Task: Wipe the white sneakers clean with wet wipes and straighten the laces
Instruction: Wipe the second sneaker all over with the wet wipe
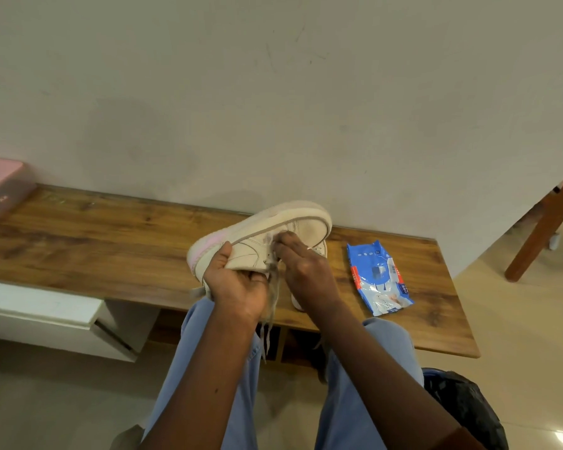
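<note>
Left grip [238, 280]: closed round the held sneaker [260, 235], thumb laid across its side, fingers curled under at the collar.

Right grip [303, 271]: narrow, fingertips drawn together and pinching at the laces [271, 303] by the eyelet row.

Held sneaker: lifted off the worktop [95, 241] and above its front half, tipped on its side with the sole turned up toward the wall. The heel points left and the toe right. The upper is off-white and dulled, with a pink patch at the heel and a grey smudge near the eyelets. The laces are grey and soiled; their loose ends hang down past the left wrist between the person's knees.

Count:
- Sneakers, two. The second sneaker [321, 248] lies on the worktop behind the right grip and is mostly hidden; only white edges show.
- Wet wipes pack [379, 277], one. It is blue and white and lies flat on the worktop just right of the hands.
- Loose wipes: cannot tell.

Surroundings: one pink box [0, 186] at the worktop's far left end, and one black bag [465, 407] on the floor by the right knee.
</note>
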